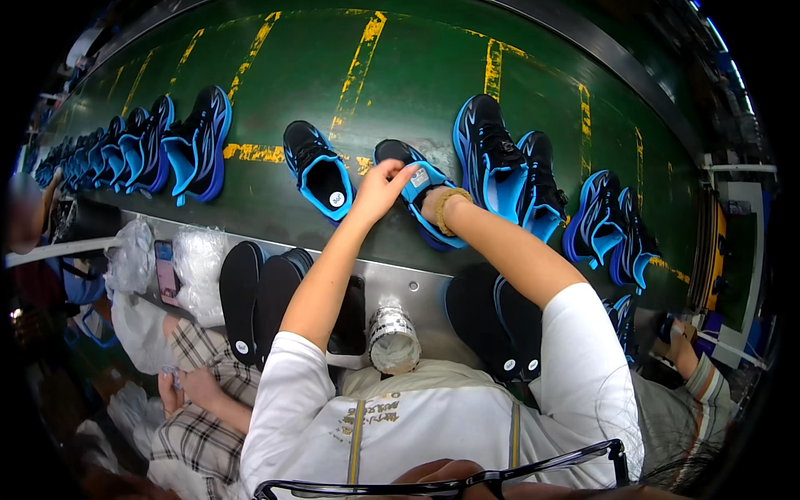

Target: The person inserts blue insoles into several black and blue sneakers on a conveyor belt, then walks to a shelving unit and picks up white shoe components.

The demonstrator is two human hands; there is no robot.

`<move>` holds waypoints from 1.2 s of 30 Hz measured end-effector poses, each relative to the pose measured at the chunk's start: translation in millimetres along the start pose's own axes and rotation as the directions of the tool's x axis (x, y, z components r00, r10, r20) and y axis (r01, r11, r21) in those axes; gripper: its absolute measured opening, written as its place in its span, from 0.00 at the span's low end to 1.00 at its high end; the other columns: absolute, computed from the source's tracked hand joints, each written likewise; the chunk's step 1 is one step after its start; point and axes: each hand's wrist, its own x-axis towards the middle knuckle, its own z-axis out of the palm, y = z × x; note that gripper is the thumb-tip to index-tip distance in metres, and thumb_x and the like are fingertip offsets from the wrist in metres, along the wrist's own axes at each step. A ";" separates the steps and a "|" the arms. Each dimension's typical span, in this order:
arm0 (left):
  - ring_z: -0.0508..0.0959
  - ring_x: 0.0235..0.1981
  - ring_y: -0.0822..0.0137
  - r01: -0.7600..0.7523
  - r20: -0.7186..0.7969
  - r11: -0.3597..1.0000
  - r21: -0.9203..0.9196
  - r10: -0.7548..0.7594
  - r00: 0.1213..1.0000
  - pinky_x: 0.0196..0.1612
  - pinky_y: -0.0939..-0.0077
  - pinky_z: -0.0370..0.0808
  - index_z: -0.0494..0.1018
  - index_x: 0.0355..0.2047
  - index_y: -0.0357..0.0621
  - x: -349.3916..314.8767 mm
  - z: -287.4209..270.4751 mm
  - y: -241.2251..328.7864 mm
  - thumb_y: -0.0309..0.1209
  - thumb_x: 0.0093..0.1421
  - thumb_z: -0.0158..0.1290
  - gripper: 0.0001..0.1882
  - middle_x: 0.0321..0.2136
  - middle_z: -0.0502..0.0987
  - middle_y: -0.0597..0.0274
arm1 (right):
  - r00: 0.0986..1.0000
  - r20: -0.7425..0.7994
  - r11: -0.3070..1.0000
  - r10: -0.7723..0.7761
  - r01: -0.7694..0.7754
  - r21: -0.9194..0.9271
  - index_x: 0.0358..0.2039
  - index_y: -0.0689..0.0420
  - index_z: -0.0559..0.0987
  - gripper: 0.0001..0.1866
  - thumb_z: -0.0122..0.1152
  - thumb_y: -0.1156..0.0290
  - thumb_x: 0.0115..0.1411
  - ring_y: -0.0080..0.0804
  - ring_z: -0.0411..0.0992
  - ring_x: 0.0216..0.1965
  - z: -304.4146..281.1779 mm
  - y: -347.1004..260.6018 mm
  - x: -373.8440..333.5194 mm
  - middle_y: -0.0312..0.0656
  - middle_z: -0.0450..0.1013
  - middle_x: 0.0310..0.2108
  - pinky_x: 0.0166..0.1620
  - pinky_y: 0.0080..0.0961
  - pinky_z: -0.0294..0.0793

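Observation:
In front of me on the green belt, a black and blue sneaker [398, 152] points away to the upper left. The fingers of my left hand [382, 190] pinch its blue-lined tongue [420, 178] and fold it back, so a pale label shows. My right hand [435, 205], with a yellow band at the wrist, reaches into the shoe's opening; its fingers are hidden inside. Just to the left stands another sneaker [310, 150], apart from my hands, with a white round sticker on its insole. Close on the right is a pair of sneakers [479, 133].
Black insoles lie on the metal ledge [433, 287], one stack [242, 287] left, another [479, 321] right. Between them are a dark phone [350, 312] and a wrapped roll [394, 342]. A long row of sneakers [200, 142] stands far left. A co-worker's hands [200, 387] show lower left.

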 end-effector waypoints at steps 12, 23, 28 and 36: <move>0.72 0.23 0.53 -0.280 -0.009 0.573 0.771 0.450 0.893 0.25 0.67 0.71 0.62 0.26 0.40 -7.0 12.4 29.3 0.27 0.42 0.52 0.11 0.33 0.65 0.54 | 0.967 -0.204 0.984 -0.154 0.131 -0.120 0.37 0.70 0.70 0.29 0.35 0.54 0.49 0.37 0.63 0.45 8.3 -18.8 -82.5 0.51 0.68 0.37 0.58 0.31 0.29; 0.68 0.15 0.62 -0.467 0.145 0.418 0.780 0.605 0.783 0.17 0.72 0.64 0.61 0.23 0.42 -41.2 28.2 34.3 0.28 0.41 0.54 0.12 0.24 0.65 0.57 | 0.373 -0.925 0.805 0.072 0.526 0.275 0.32 0.62 0.70 0.15 0.49 0.80 0.38 0.40 0.62 0.46 117.1 -17.3 -128.9 0.45 0.66 0.39 0.46 0.33 0.60; 0.69 0.12 0.60 -0.301 0.113 0.349 0.887 0.470 0.876 0.14 0.73 0.67 0.59 0.25 0.40 -12.2 7.1 14.4 0.32 0.47 0.50 0.12 0.22 0.62 0.55 | 0.263 -0.962 0.814 0.072 0.541 0.209 0.38 0.60 0.67 0.20 0.51 0.74 0.40 0.39 0.58 0.48 69.8 6.6 -136.4 0.44 0.63 0.43 0.49 0.37 0.54; 0.73 0.13 0.66 -0.090 0.203 -0.350 0.932 0.301 0.932 0.13 0.78 0.66 0.61 0.29 0.38 -7.8 25.6 10.5 0.33 0.48 0.44 0.12 0.37 0.65 0.33 | 0.530 -0.845 0.976 0.071 0.136 0.168 0.25 0.55 0.73 0.13 0.54 0.58 0.44 0.30 0.64 0.40 61.7 90.3 -121.7 0.39 0.70 0.29 0.41 0.27 0.57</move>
